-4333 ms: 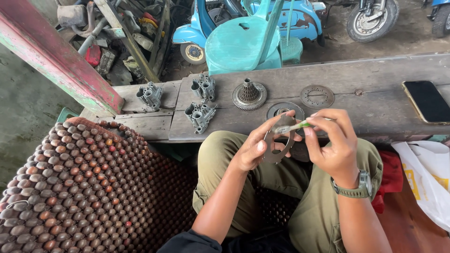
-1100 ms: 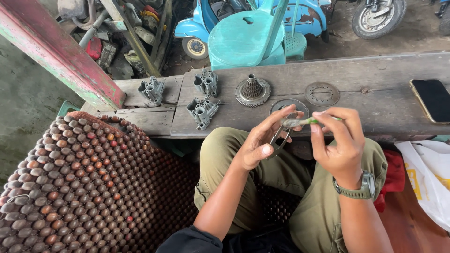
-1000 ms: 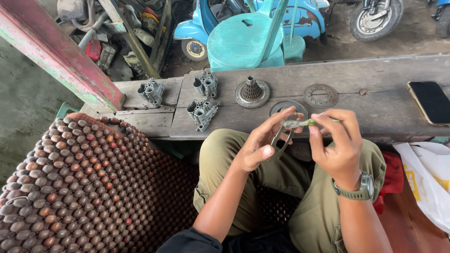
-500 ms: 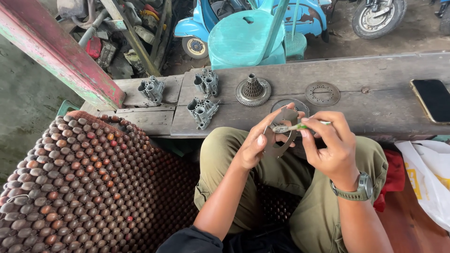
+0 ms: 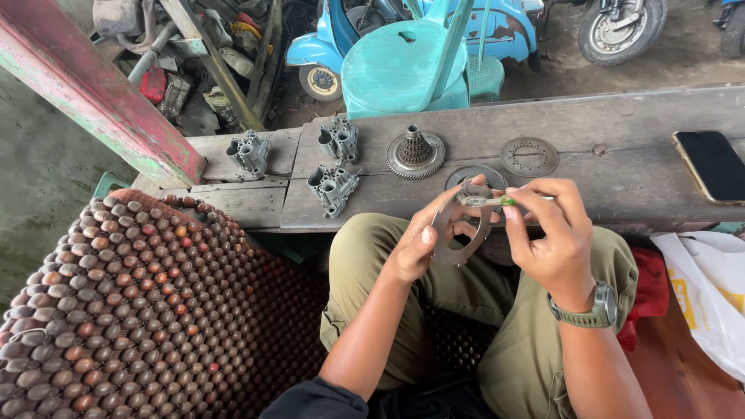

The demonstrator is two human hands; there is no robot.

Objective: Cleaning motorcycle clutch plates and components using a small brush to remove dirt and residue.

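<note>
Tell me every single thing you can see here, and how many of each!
Metal ring plate: one, grey, held in the left hand.
Small tool: one, green-tipped, pinched in the right hand against the plate.
Cast metal blocks: three, grey, left part of the bench.
Toothed hub: one, grey, mid-bench.
Flat discs: two, grey, on the bench behind the hands.
Wooden bench: one, weathered grey.
Phone: one, black, bench right.
Beaded mat: one, brown, lower left.
Plastic chair: one, teal, beyond the bench.
Plastic bag: one, white, right.
Wristwatch: one, green, right wrist.
Left hand: one.
Right hand: one.

Metal ring plate (image 5: 458, 233) tilted upright; green-handled tool (image 5: 485, 201) lowered onto it.
</note>
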